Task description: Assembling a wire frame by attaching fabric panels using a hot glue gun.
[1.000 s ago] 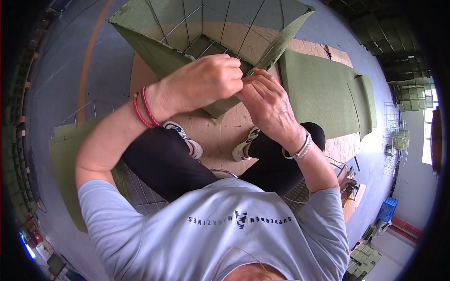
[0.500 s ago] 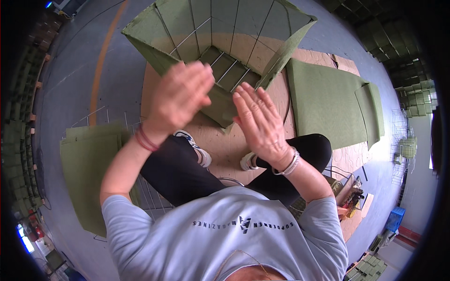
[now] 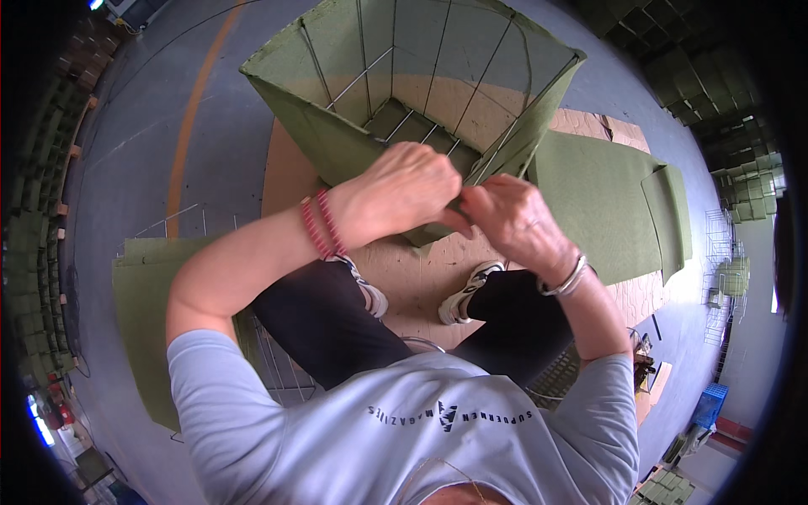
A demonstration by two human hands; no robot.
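Both the left hand [image 3: 412, 187] and right hand [image 3: 518, 217] sit close together mid-frame, fingers curled, before the box [image 3: 316, 126] at upper centre; what they pinch, I cannot tell. Cloth [image 3: 547, 105] already wraps the wires [image 3: 360, 77]; the hidden near corner perhaps remains unfinished.

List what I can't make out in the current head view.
In the head view:
What, if anything, the left hand and right hand pinch: hidden by the curled hands themselves.
The far rim of the green box: cut off by the top edge.
Part of the green panels at left: behind the left arm.
The small items by the right sleeve: partly covered by it, too small to identify.
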